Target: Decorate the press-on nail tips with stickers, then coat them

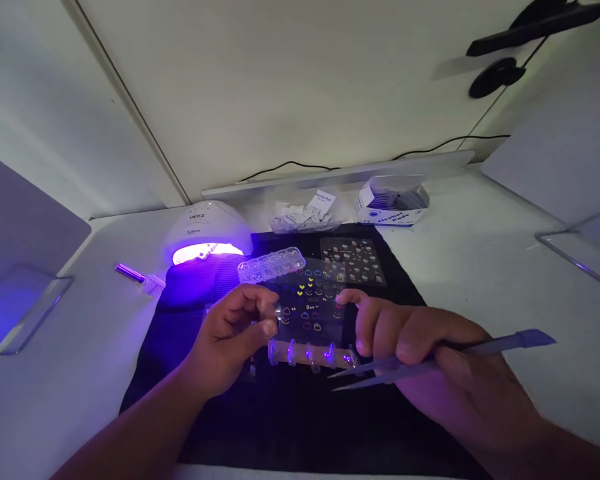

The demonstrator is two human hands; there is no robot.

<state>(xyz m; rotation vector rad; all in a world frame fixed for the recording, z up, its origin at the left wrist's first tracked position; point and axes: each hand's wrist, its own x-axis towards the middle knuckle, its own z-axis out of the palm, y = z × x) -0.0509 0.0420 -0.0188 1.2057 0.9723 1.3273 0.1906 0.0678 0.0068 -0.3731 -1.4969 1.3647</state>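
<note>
My left hand [237, 333] is closed, thumb and index finger pinching a small clear shiny piece [273, 311] whose kind I cannot make out. Beside it is a transparent sticker sheet [311, 327] with yellow hearts, little faces and the word "Boo". Grey tweezers [500, 343] rest in my right hand [430, 343], their two tips apart and pointing left. The little finger of that hand reaches the sheet's right edge; whether it presses on it I cannot tell. Just below the sheet lies a row of nail tips [313, 355] on a holder, glinting purple.
A lit nail lamp [207, 230] stands at back left, with a small brush [143, 279] beside it. On the black cloth [300, 427] are a clear rhinestone case [271, 265] and another sticker sheet [353, 260]. Behind are a clear tub of packets [305, 217] and an alcohol pad box [393, 203].
</note>
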